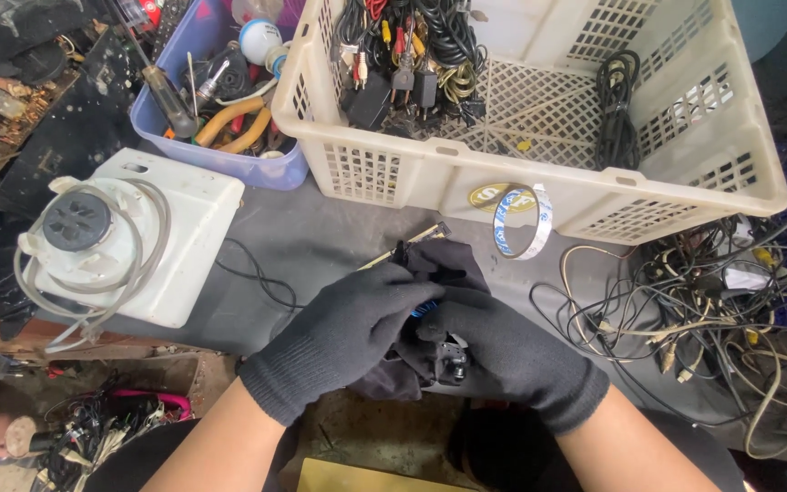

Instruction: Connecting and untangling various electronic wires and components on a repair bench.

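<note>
Two gloved hands over grey bench (pixel 321 237) w/ crate (pixel 539 173), cable tangle (pixel 703 292).

Black gloves (pixel 348 337); cream lattice basket (pixel 539 173); blue tub (pixel 220 155); tape roll (pixel 521 221) seemingly blue-white.

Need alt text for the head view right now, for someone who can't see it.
Two black-gloved hands, left hand and right hand, meet over a small dark part at the bench edge. Behind stand a cream basket of cables, a blue tub of tools and a white appliance; loose wires lie right.
</note>
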